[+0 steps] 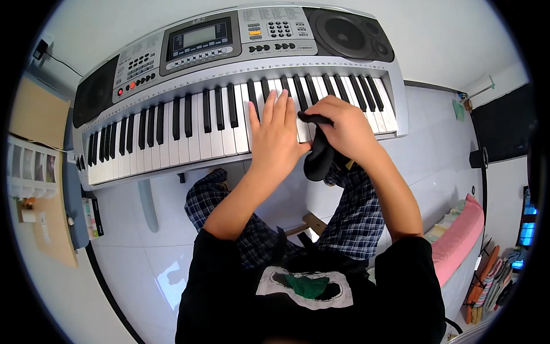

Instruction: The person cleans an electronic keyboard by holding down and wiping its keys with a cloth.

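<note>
A silver electronic keyboard [223, 63] stands in front of me, its black and white keys facing my lap. On the white keys right of the middle, my left hand [276, 129] lies flat with its fingers stretched out. Just beside it, my right hand [346, 127] is closed on a black cloth [319, 157]. Part of the cloth rests on the keys, and the rest hangs over the front edge toward my knee. Whether it is a plain cloth or a sock-like piece, I cannot tell.
My legs in checked trousers [355, 221] are under the keyboard's front edge. A wooden stool part [314, 223] shows between them. At the left is a pale wooden board [48, 212] with a rack. To the right lie a pink cushion [458, 241] and folded textiles [490, 281].
</note>
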The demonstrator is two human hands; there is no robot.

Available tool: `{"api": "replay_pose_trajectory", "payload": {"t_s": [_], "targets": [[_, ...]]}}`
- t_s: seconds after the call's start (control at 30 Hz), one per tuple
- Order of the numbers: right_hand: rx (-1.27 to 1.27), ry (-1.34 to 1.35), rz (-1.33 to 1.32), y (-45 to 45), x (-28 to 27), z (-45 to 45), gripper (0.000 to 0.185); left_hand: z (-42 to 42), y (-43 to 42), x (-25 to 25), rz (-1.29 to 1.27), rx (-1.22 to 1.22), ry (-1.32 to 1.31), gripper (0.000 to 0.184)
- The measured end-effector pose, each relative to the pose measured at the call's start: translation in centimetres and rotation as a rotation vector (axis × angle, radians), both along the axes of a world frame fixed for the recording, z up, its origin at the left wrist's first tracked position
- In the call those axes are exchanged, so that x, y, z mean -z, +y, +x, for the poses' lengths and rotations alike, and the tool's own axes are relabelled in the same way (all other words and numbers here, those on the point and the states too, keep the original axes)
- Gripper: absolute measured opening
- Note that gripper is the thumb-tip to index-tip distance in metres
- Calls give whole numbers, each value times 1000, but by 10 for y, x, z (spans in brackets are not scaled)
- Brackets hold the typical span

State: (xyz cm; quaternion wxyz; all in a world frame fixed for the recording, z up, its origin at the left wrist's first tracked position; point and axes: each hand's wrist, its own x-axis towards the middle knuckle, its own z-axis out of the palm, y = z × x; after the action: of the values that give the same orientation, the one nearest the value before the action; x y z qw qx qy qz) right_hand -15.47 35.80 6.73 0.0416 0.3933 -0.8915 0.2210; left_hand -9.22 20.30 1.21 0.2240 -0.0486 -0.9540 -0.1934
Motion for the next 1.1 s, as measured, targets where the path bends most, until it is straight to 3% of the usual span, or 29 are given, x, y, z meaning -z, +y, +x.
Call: {"api": "replay_pose_trajectory", "payload": {"t_s": [0.07,0.13,0.2,0.23,0.27,0.33,0.4,0.47,0.6,0.77,0.8,0.93,1.07,1.1], "targets": [[147,-117,-332,5,1,7,24,2,0,-4,1,13,1,88],[209,-216,-402,14,4,14,22,2,0,-6,2,28,2,86],[289,-411,-638,25,13,21,22,4,3,-7,195,114,28,74],[291,-513,-669,30,14,27,23,6,5,-11,198,139,100,62],[296,-508,-671,34,19,31,23,10,8,-16,199,146,102,62],[389,-717,-926,43,33,39,19,21,16,-22,615,374,11,54],[416,-752,-1010,47,31,50,15,29,28,-22,714,474,1,51],[394,-752,-1163,48,27,58,14,34,39,-22,799,467,-437,51],[464,-706,-1086,62,27,65,22,29,53,-14,892,484,-513,46],[611,-610,-976,95,39,96,52,27,69,12,1093,568,-368,37],[623,-609,-975,98,45,103,52,28,72,16,1097,575,-377,37],[778,-200,-581,105,60,133,53,30,78,22,1091,610,-474,33],[639,-234,-505,103,69,150,64,29,81,36,1252,659,-532,29],[682,-278,-526,100,70,152,59,29,83,39,1307,671,-582,28]]}}
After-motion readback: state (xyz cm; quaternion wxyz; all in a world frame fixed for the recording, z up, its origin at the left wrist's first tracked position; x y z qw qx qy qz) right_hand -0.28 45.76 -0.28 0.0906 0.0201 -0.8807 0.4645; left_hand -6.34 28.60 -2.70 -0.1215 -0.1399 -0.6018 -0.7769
